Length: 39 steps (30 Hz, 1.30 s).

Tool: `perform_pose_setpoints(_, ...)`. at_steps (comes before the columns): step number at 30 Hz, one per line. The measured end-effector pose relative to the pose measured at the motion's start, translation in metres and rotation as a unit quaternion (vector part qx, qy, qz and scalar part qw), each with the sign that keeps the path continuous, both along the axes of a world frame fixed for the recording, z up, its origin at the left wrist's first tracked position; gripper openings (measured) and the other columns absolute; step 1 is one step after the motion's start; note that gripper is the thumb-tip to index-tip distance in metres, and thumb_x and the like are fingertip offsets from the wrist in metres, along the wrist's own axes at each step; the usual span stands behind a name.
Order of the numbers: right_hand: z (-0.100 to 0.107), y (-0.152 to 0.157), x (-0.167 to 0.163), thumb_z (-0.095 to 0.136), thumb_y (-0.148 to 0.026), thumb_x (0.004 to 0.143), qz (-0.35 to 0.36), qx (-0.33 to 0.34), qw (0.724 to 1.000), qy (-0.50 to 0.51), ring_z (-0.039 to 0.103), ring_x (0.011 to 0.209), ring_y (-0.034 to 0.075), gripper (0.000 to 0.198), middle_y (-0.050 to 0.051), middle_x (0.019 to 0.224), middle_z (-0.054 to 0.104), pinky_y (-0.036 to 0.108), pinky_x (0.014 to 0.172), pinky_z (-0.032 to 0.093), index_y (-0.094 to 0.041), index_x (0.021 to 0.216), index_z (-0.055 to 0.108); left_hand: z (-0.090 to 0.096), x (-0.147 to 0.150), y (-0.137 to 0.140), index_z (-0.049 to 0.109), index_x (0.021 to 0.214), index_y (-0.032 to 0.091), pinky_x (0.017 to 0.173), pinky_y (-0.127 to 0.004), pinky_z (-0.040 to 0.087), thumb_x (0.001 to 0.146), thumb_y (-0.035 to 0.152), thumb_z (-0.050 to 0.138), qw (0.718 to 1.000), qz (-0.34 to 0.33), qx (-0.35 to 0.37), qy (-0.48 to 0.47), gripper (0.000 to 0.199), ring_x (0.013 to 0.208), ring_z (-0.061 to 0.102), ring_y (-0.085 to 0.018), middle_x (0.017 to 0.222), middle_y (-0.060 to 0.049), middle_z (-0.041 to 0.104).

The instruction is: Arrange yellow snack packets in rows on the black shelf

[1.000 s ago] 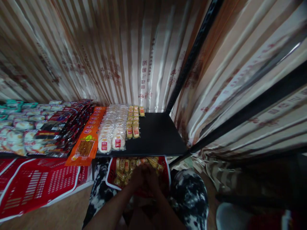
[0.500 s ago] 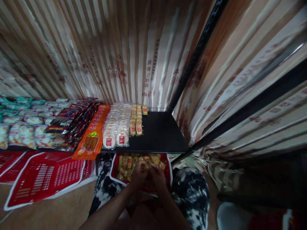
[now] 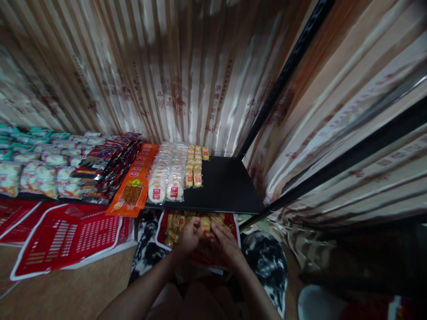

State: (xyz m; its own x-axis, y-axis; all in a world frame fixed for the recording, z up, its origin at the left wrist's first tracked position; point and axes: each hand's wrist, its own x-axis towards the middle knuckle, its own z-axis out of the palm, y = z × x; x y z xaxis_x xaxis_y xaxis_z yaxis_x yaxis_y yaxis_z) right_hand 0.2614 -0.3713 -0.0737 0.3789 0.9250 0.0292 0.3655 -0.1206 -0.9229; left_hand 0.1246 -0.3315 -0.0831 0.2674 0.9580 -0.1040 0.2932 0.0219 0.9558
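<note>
The left hand (image 3: 188, 237) and right hand (image 3: 227, 242), bunched darkly together over the basket (image 3: 162, 232) a second ago, are now parted and more clearly lit, and a yellow packet (image 3: 204, 223) is revealed between their fingers. With the view swung leftward, the shelf (image 3: 230, 186) is shifted right and more teal packs (image 3: 40, 132) are shown.

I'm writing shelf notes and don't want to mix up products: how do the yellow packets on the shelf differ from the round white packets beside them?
Shape: the yellow packets are narrow and oblong; the round white packets are disc-like.
Size: each yellow packet looks smaller than each white one.
Shared: both stand in front-to-back rows on the black shelf, with reddish labels at the front.
</note>
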Motion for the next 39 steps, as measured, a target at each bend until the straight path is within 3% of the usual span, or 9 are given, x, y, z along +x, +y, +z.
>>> perform_pose_setpoints(4, 0.005, 0.009, -0.005, 0.061, -0.046, 0.066, 0.061, -0.073, 0.981, 0.166, 0.062, 0.055, 0.016, 0.043, 0.004, 0.076, 0.070, 0.026, 0.047, 0.048, -0.020, 0.099, 0.065, 0.006, -0.005, 0.010, 0.056, 0.089, 0.017, 0.065, -0.023, 0.046, 0.078, 0.029, 0.054, 0.998, 0.042, -0.023, -0.043, 0.016, 0.067, 0.056, -0.010, 0.083, -0.001, 0.063)
perform_pose_setpoints(8, 0.007, 0.012, -0.009, 0.064, -0.043, 0.060, 0.082, -0.070, 0.971, 0.214, 0.061, 0.057, 0.016, 0.043, 0.004, 0.082, 0.070, 0.027, 0.050, 0.049, -0.020, 0.097, 0.064, 0.014, -0.005, 0.016, 0.057, 0.089, 0.017, 0.063, -0.022, 0.046, 0.078, 0.031, 0.054, 0.997, 0.051, -0.013, -0.050, 0.017, 0.066, 0.056, -0.010, 0.081, -0.001, 0.063)
perform_pose_setpoints(14, 0.017, 0.015, -0.012, 0.062, -0.040, 0.065, 0.092, -0.051, 0.977, 0.187, 0.060, 0.057, 0.014, 0.033, 0.003, 0.079, 0.069, 0.024, 0.047, 0.047, -0.020, 0.092, 0.066, 0.031, -0.002, 0.015, 0.056, 0.093, 0.018, 0.066, -0.024, 0.047, 0.080, 0.026, 0.050, 0.998, 0.064, 0.021, -0.019, 0.016, 0.068, 0.058, -0.011, 0.085, -0.002, 0.064)
perform_pose_setpoints(20, 0.029, 0.044, -0.010, 0.059, -0.044, 0.068, 0.076, -0.015, 0.988, 0.136, 0.059, 0.057, 0.014, 0.036, 0.003, 0.080, 0.067, 0.024, 0.050, 0.048, -0.020, 0.094, 0.065, 0.049, 0.002, 0.010, 0.052, 0.104, 0.019, 0.071, -0.027, 0.050, 0.080, 0.018, 0.042, 0.986, 0.119, 0.119, -0.014, 0.025, 0.076, 0.059, -0.012, 0.101, -0.005, 0.058)
perform_pose_setpoints(25, 0.030, 0.083, -0.012, 0.059, -0.042, 0.068, 0.055, 0.015, 0.997, 0.052, 0.061, 0.066, 0.015, 0.034, 0.004, 0.090, 0.065, 0.026, 0.063, 0.050, -0.020, 0.093, 0.066, 0.053, 0.005, 0.020, 0.054, 0.105, 0.018, 0.087, -0.034, 0.048, 0.080, 0.016, 0.041, 0.977, 0.119, 0.172, -0.029, 0.029, 0.105, 0.054, -0.018, 0.118, -0.010, 0.053)
perform_pose_setpoints(31, 0.027, 0.121, -0.029, 0.054, -0.042, 0.069, 0.058, 0.021, 0.997, 0.047, 0.057, 0.058, 0.014, 0.034, 0.003, 0.080, 0.064, 0.027, 0.059, 0.048, -0.018, 0.092, 0.063, 0.055, 0.003, 0.039, 0.051, 0.120, 0.013, 0.108, -0.037, 0.030, 0.082, 0.016, 0.037, 0.985, 0.109, 0.130, 0.011, 0.041, 0.128, 0.037, -0.019, 0.139, -0.012, 0.039)
perform_pose_setpoints(35, 0.027, 0.133, -0.037, 0.049, -0.043, 0.071, 0.045, 0.033, 0.998, -0.006, 0.060, 0.066, 0.017, 0.035, 0.004, 0.082, 0.065, 0.030, 0.067, 0.048, -0.018, 0.093, 0.062, 0.054, 0.000, 0.047, 0.051, 0.122, 0.013, 0.110, -0.035, 0.026, 0.082, 0.018, 0.038, 0.989, 0.107, 0.103, 0.018, 0.042, 0.130, 0.035, -0.018, 0.140, -0.011, 0.040)
perform_pose_setpoints(39, 0.031, 0.135, -0.043, 0.048, -0.044, 0.073, 0.031, 0.015, 0.999, -0.027, 0.061, 0.061, 0.017, 0.038, 0.004, 0.081, 0.065, 0.030, 0.063, 0.048, -0.018, 0.100, 0.057, 0.052, 0.000, 0.053, 0.052, 0.122, 0.014, 0.111, -0.035, 0.025, 0.081, 0.018, 0.038, 0.990, 0.115, 0.077, 0.017, 0.043, 0.130, 0.036, -0.018, 0.139, -0.010, 0.042)
